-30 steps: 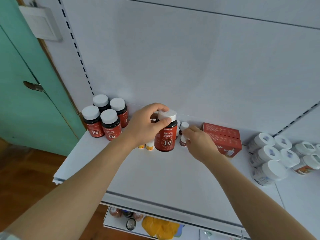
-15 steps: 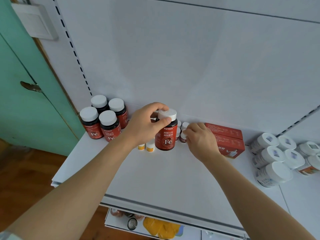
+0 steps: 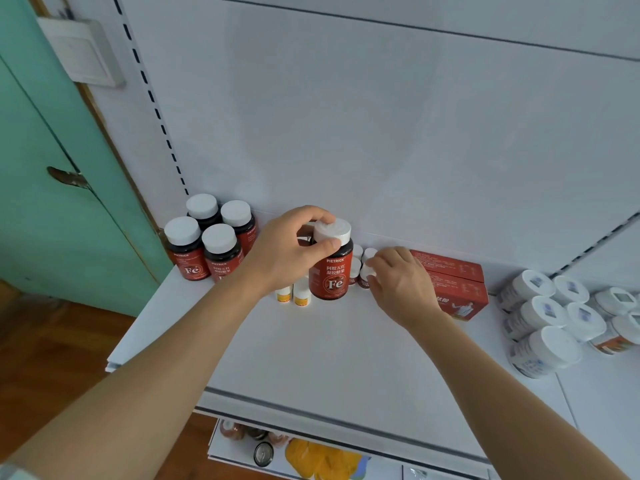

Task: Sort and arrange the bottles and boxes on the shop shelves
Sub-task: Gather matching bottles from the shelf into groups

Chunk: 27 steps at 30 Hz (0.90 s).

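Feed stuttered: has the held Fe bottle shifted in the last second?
No. The Fe bottle in the left hand keeps its spot beside the small yellow bottles.

The red bottle label reads "PIETRICK" and "Fe".

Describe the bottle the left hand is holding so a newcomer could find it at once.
On the white shelf, look at the middle by the back wall, between four dark bottles at the left corner and the red boxes. The Fe bottle stands there, the left hand gripping its cap; tiny bottles surround it.
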{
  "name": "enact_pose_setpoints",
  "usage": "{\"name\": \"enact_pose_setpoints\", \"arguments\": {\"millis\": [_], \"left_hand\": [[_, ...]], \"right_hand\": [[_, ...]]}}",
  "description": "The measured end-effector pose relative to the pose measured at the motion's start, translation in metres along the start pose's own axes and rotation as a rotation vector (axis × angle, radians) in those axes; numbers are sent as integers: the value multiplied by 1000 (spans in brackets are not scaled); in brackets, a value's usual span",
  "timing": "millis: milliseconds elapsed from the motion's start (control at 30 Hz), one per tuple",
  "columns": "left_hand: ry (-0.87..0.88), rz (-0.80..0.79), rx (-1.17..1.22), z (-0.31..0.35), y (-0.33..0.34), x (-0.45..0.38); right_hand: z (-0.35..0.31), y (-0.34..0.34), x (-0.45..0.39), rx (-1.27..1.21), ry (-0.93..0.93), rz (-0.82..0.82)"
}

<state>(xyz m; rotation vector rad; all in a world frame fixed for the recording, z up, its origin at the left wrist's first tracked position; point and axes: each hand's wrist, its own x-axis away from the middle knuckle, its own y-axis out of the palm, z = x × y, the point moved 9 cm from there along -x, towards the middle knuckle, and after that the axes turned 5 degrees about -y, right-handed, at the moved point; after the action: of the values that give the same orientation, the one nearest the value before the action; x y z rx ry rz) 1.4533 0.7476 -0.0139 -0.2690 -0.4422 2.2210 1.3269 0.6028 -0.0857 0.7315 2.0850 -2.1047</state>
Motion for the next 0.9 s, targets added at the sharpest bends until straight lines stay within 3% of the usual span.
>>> {"name": "enact_pose_setpoints", "arguments": {"millis": [367, 567, 900], "left_hand": [[86, 124, -95, 0, -78, 45], [55, 142, -156, -39, -147, 67], [127, -25, -415, -100, -191, 74]], "right_hand": [[-68, -44, -25, -91, -142, 225], [-139, -35, -39, -113, -131, 199], [-232, -11, -39, -71, 29, 102]]}}
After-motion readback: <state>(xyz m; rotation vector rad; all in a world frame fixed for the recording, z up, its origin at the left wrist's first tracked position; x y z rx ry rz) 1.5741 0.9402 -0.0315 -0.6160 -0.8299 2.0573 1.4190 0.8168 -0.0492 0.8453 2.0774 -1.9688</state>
